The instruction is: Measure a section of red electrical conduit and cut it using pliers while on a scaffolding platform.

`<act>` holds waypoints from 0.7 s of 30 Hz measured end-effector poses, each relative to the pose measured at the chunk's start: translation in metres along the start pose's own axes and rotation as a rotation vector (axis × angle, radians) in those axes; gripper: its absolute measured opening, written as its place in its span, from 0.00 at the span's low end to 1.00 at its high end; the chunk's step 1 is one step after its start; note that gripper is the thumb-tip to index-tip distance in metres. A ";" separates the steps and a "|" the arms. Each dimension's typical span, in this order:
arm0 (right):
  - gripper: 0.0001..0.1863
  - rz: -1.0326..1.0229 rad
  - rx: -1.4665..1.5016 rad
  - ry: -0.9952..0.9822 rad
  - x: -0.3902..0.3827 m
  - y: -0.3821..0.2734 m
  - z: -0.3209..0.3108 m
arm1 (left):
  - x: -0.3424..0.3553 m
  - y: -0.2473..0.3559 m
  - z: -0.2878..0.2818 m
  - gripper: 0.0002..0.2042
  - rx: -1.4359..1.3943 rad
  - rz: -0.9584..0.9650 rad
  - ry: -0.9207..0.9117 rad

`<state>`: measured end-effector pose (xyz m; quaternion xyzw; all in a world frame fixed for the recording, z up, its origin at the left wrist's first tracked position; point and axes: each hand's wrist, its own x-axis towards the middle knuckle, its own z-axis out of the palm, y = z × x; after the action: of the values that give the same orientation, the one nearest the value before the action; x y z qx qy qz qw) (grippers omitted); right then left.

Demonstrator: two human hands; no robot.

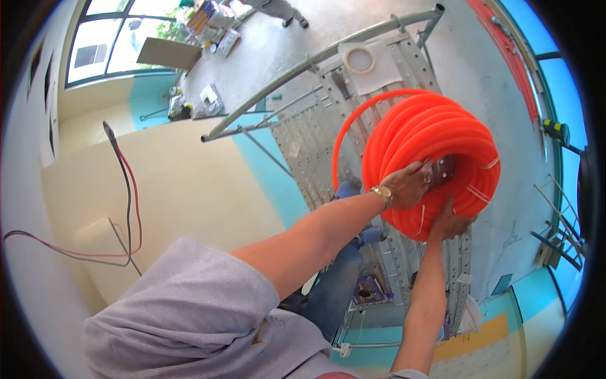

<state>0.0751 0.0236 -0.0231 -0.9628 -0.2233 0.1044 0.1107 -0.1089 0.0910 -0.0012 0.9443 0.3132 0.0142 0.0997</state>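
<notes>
A thick coil of bright orange flexible conduit (423, 129) hangs in front of me, held above a perforated metal scaffold platform (303, 139). My left hand (407, 184), with a gold watch on the wrist, is closed on the coil's near side, its fingers at the central hole. Beneath the lower edge my right hand (451, 222) grips the coil, thumb up against it, other fingers partly hidden. Thin white ties (478, 192) bind the turns. One loose length of conduit (344, 136) arcs off the coil's left side toward my feet.
A grey metal guard rail (315, 60) borders the platform. A tape roll (359, 60) lies on white sheeting on the platform. Red and black wires (130, 189) stick out of the left wall. Below on the floor are stacked boxes (211, 25) and another person's legs (278, 9).
</notes>
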 end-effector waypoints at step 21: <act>0.60 -0.080 0.038 0.066 0.006 0.014 0.010 | 0.003 0.001 -0.003 0.18 -0.128 -0.055 -0.051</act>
<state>0.0834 0.0157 -0.0370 -0.9538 -0.2557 0.0723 0.1401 -0.1062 0.0925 0.0020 0.9272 0.3346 0.0076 0.1683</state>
